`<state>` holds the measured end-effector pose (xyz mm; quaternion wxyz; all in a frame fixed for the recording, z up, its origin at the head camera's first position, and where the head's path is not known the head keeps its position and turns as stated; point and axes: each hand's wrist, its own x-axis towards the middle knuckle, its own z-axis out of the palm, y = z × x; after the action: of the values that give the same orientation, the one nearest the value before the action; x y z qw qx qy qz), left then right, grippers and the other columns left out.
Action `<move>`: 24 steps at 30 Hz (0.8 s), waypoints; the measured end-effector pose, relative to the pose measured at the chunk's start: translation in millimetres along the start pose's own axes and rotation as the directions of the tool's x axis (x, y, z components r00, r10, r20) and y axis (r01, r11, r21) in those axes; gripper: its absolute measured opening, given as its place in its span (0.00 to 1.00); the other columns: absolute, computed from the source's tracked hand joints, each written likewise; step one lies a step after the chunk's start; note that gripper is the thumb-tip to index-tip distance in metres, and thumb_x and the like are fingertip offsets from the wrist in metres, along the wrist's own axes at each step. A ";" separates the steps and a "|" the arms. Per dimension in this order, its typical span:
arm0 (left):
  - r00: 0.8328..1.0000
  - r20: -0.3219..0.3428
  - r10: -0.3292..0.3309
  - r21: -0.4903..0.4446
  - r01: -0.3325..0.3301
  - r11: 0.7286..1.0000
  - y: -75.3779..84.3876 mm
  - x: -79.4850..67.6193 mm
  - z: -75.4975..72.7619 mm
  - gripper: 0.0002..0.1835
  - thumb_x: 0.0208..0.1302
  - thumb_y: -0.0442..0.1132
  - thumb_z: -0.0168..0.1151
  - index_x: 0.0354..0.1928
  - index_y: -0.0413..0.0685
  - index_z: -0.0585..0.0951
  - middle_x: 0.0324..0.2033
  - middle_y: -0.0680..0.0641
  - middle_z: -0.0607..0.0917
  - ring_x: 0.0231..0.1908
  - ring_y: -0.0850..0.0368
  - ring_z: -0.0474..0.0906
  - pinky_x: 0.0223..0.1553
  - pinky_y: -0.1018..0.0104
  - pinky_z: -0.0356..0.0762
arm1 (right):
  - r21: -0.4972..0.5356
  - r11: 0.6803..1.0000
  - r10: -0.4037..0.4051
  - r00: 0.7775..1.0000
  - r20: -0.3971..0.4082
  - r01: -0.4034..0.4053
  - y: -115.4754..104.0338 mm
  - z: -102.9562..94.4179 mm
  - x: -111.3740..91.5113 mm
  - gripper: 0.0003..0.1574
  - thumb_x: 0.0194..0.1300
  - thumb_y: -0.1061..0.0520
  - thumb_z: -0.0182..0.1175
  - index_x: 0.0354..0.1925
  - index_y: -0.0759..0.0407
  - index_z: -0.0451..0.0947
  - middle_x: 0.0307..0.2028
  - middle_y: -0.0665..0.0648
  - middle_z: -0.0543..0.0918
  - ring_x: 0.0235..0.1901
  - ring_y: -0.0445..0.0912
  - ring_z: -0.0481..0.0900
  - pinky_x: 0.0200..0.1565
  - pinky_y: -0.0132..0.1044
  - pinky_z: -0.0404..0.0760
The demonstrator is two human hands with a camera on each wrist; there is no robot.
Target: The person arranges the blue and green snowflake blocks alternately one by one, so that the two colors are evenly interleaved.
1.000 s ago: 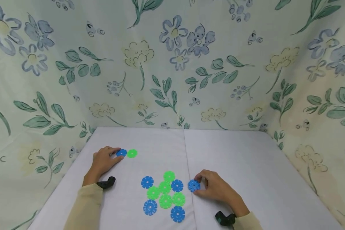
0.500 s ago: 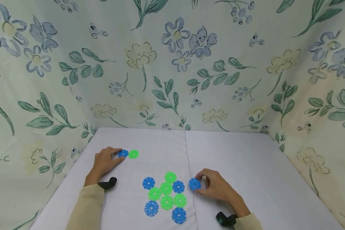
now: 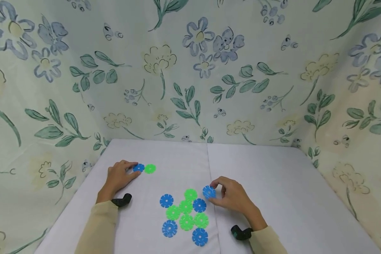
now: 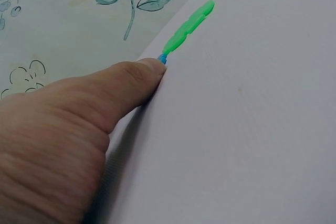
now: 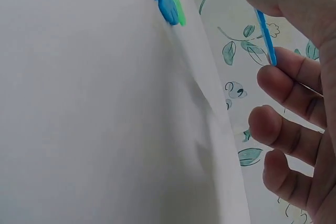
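Observation:
My left hand pinches a blue notched plastic disc between thumb and fingers at the table's far left. A green notched disc adjoins its right edge, both lying flat on the cloth. In the left wrist view the thumb covers most of the blue disc; the green disc extends beyond it. My right hand holds another blue disc by its edges, thumb opposite fingers. The right wrist view shows this disc edge-on, raised off the table.
Several loose green discs and blue discs lie grouped at the front middle of the white-clothed table. A fold line runs down the cloth beside them. Floral curtain encloses the back and sides.
My right hand has lifted its blue disc and carried it slightly away from me and to the left. The left hand keeps its pinch on the other blue disc. The view shifts slightly.

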<state>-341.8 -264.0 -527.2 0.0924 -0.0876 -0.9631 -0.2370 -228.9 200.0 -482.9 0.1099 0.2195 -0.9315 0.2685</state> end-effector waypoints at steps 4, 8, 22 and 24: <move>1.000 0.001 -0.005 0.004 0.005 1.000 0.0 1.6 0.3 0.31 0.62 0.62 0.66 0.63 0.57 0.80 0.54 0.41 0.82 0.56 0.41 0.74 0.52 0.42 0.61 | 0.007 1.000 -0.020 0.999 -0.036 0.020 -3.4 4.7 8.7 0.26 0.48 0.40 0.78 0.45 0.40 0.81 0.38 0.39 0.81 0.22 0.31 0.70 0.26 0.27 0.72; 1.000 0.007 -0.014 0.010 0.014 1.000 -0.7 1.8 0.2 0.31 0.62 0.62 0.66 0.63 0.57 0.80 0.54 0.41 0.82 0.56 0.41 0.73 0.52 0.42 0.61 | 0.009 0.999 -0.039 0.997 -0.061 0.039 -5.8 9.3 18.5 0.26 0.49 0.40 0.78 0.45 0.42 0.82 0.38 0.40 0.82 0.22 0.31 0.70 0.26 0.27 0.72; 1.000 0.007 -0.012 0.003 0.012 1.000 -1.7 0.7 0.4 0.31 0.61 0.64 0.66 0.63 0.58 0.81 0.53 0.42 0.82 0.55 0.42 0.74 0.53 0.41 0.61 | 0.017 1.000 0.016 0.999 -0.049 -0.016 -20.0 33.1 53.6 0.27 0.50 0.37 0.76 0.47 0.41 0.82 0.40 0.40 0.83 0.23 0.32 0.70 0.27 0.27 0.72; 1.000 0.003 -0.006 0.011 0.006 1.000 -2.3 1.1 3.1 0.31 0.62 0.64 0.66 0.63 0.59 0.80 0.54 0.43 0.82 0.56 0.42 0.74 0.53 0.41 0.61 | 0.002 1.000 0.013 0.999 -0.036 -0.013 -22.2 35.5 58.1 0.27 0.51 0.35 0.76 0.47 0.42 0.82 0.40 0.41 0.84 0.24 0.33 0.71 0.27 0.27 0.73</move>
<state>-343.8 -264.4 -530.7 0.0908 -0.0847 -0.9648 -0.2318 -272.7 143.3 -483.7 0.1245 0.2086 -0.9306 0.2739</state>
